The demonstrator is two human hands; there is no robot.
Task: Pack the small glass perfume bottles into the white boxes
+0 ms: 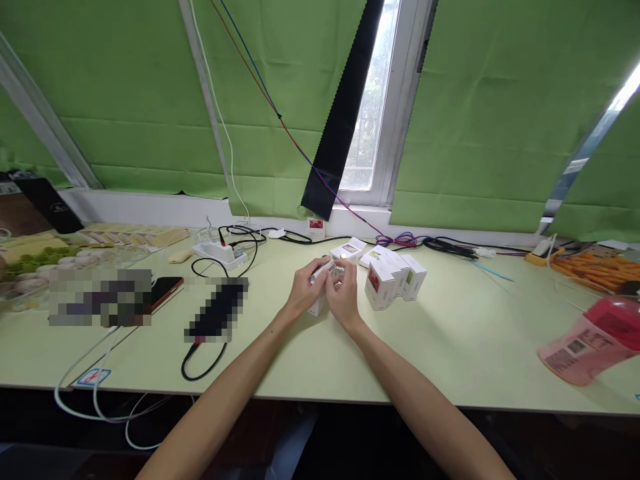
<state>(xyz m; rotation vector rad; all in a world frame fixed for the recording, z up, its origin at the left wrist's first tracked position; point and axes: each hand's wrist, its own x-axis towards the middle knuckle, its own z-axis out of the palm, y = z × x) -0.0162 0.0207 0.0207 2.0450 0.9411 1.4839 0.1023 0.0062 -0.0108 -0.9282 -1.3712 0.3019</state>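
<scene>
Both my hands meet over the middle of the pale green table [450,347]. My left hand [304,288] grips a small white box [319,307] whose lid end sticks up between the fingers. My right hand [344,293] pinches a small shiny item [338,271] at the top of that box; what it is I cannot tell. Just right of my hands stand several small white boxes with red and green labels [390,279]. Two more flat white boxes [349,250] lie behind my hands.
A white power strip [220,253] with black cables sits at the back left. A phone [165,291] and a blurred dark device [216,312] lie left. A pink bottle [590,343] lies at the right edge. Orange items [590,267] are at the far right, and trays [130,235] at the far left.
</scene>
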